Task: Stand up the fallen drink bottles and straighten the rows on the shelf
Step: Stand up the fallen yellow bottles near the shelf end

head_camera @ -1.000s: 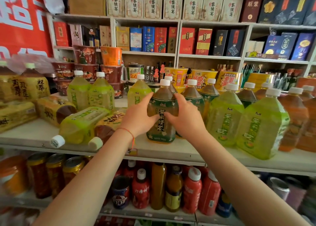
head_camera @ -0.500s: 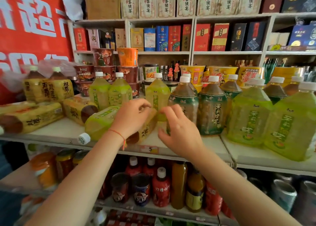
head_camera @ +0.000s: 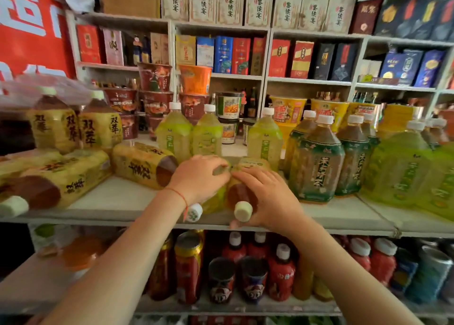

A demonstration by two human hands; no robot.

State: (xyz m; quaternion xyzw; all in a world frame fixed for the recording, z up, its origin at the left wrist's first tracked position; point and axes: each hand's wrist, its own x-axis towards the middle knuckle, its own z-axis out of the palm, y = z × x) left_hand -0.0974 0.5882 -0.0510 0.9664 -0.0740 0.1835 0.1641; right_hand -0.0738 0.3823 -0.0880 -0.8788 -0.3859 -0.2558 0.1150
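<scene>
Head view: two fallen bottles are lying side by side at the shelf (head_camera: 118, 201) front edge, caps toward the person, long axes running front to back. Left hand (head_camera: 199, 177) is curling over the green bottle (head_camera: 216, 196); right hand (head_camera: 267, 196) is wrapping the brown bottle (head_camera: 242, 194) beside it. Each hand is sitting directly on its own bottle, bases pointing at the upright green row (head_camera: 207, 137) behind.

A red banner (head_camera: 27, 27) with white lettering hangs at upper left. Boxed liquor (head_camera: 239, 55) lines the back wall shelves, instant-noodle cups (head_camera: 195, 78) stack below them, and cans (head_camera: 188, 263) fill the lower tier.
</scene>
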